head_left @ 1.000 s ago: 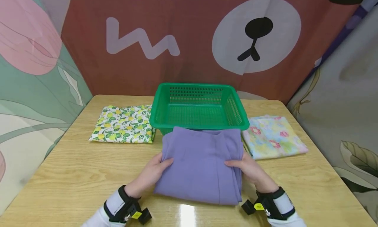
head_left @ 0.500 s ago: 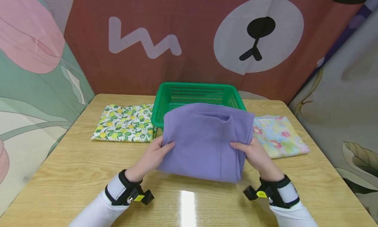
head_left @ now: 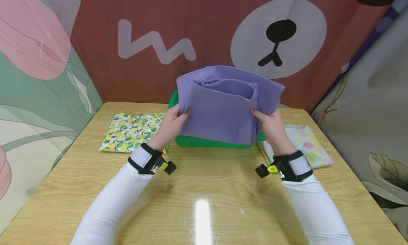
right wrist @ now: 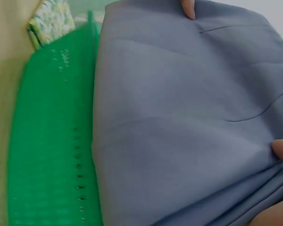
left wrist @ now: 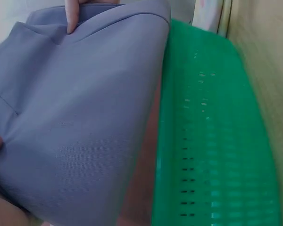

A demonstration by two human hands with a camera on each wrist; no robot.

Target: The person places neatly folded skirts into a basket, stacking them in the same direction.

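Observation:
A folded purple cloth [head_left: 220, 112] is held up in front of and above the green plastic basket [head_left: 210, 142], hiding most of it. My left hand [head_left: 171, 126] grips the cloth's left edge, thumb on the near face. At the opposite edge my right hand [head_left: 272, 130] pinches it the same way. Both wrist views show the cloth [left wrist: 85, 113] raised close beside the perforated wall of the basket [right wrist: 52, 141]. Layers of the fold gape at its top.
A folded lemon-print cloth [head_left: 132, 131] lies on the wooden table [head_left: 204, 184] left of the basket. Right of it lies a folded pastel floral cloth [head_left: 306, 146], partly behind my right hand. A brown curtain [head_left: 210, 32] with a bear face hangs behind the table.
Both hands have lifted the purple cloth off the near table area and carried it up and forward, so it now covers the view of the basket's opening. The other cloths stay put.

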